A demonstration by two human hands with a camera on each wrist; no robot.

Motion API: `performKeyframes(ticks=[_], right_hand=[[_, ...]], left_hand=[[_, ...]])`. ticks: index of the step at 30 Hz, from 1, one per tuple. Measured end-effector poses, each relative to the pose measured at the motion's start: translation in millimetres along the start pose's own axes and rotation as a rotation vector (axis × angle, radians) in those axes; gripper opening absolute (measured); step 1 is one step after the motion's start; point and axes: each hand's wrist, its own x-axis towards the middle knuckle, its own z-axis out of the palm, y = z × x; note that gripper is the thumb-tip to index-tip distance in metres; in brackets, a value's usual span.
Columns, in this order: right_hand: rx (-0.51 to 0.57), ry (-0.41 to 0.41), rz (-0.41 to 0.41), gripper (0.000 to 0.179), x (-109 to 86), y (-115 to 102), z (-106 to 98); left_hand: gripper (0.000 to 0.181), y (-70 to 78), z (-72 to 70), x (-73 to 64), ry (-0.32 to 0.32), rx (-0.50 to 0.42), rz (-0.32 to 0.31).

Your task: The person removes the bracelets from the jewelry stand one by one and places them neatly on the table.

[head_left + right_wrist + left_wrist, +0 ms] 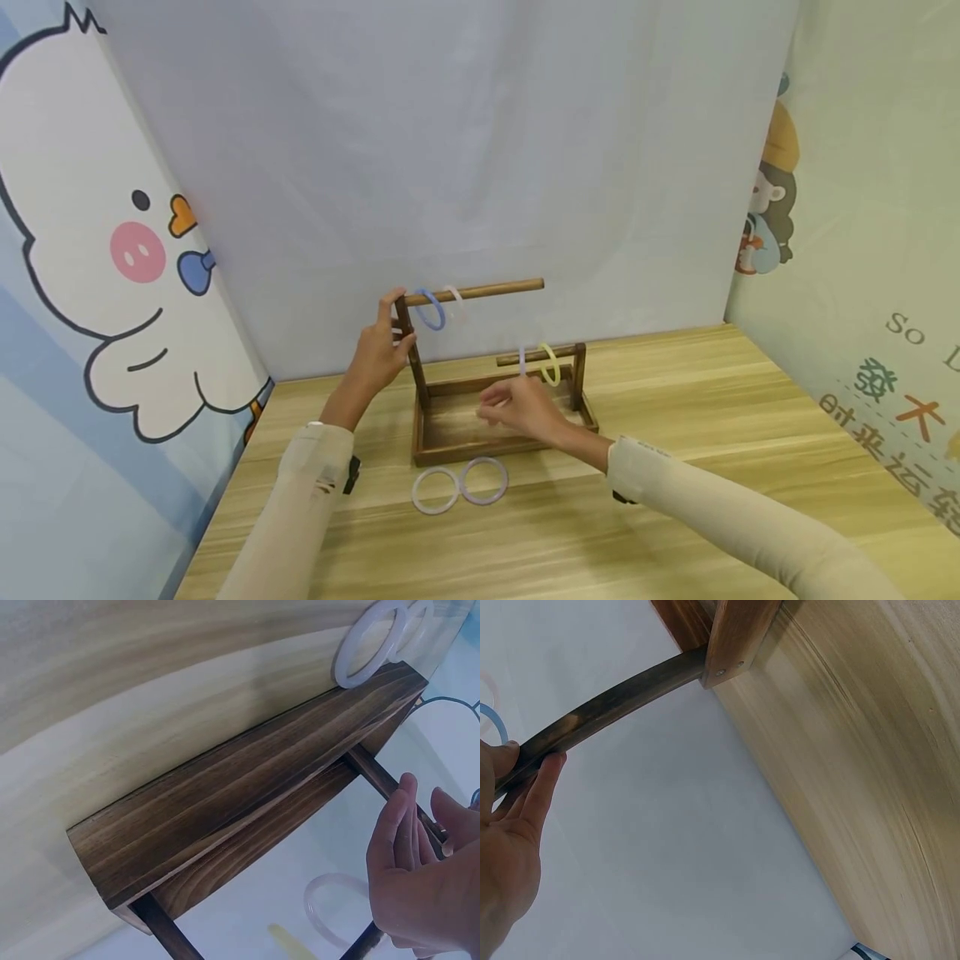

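A dark wooden rack [450, 457] stands on the table, with a tray base, a tall left post and a shorter right post, each bearing a bar. My left hand [381, 354] grips the tall post [607, 709] near its top, thumb and fingers on either side. A blue ring [431, 310] and a pale pink ring [455, 303] hang on the upper bar. The lower bar carries a lilac ring [522, 362] and a yellow ring [551, 365]. Over the tray, my right hand [525, 408] has thumb and fingers apart [405, 851], holding nothing.
A white ring [415, 497] and a light purple ring [506, 486] lie side by side on the wood-grain table [660, 517], in front of the rack. Behind it hangs a pale cloth [480, 167]. Printed panels stand at left and right.
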Motion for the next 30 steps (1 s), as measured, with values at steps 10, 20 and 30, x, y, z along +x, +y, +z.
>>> performKeyframes(ticks=[10,20,30], right_hand=[[0.023,0.005,0.042,0.024,5.4,-6,-4],[0.059,0.019,0.063,0.021,15.8,-8,-9],[0.076,0.004,0.106,0.023,25.0,-12,-9]], left_hand=[[0.078,1.4,-1.8,-2.8,-0.005,0.001,0.006],[0.078,0.6,-1.7,0.5,-0.002,-0.003,0.003],[0.078,-3.7,0.5,1.0,0.002,-0.015,0.014]])
